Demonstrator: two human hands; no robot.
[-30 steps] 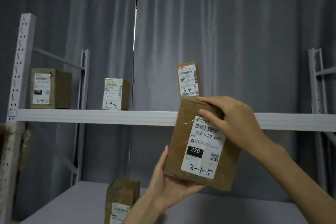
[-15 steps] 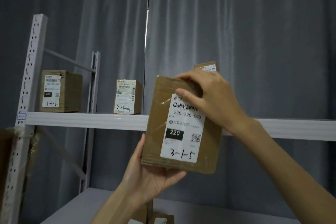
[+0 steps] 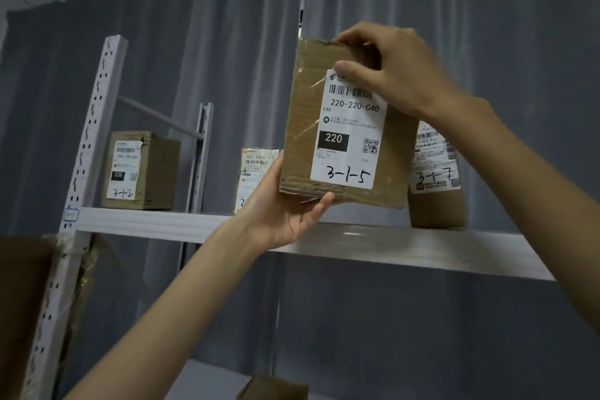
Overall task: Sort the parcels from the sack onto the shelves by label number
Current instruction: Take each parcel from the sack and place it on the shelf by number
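Observation:
I hold a brown cardboard parcel (image 3: 305, 127) upright, just above the white upper shelf (image 3: 406, 245); its white label reads 3-1-5. My left hand (image 3: 285, 214) cups its bottom left corner from below, fingers curled round the lower edge. My right hand (image 3: 393, 71) grips its top right corner, thumb on the label. On the shelf stand a parcel marked 3-1-2 (image 3: 156, 169) at the left, a small parcel (image 3: 256, 172) partly hidden behind my left hand, and a parcel marked 3-1-7 (image 3: 438, 185) behind the held one.
A perforated white upright (image 3: 87, 153) stands at the left with brown cardboard (image 3: 22, 302) beside it. A grey curtain hangs behind the rack. The top of another parcel (image 3: 272, 388) shows on the lower shelf at the bottom edge.
Both hands have lifted the 3-1-5 parcel up from below the shelf edge to above it. It now hides part of the small parcel and the 3-1-7 parcel.

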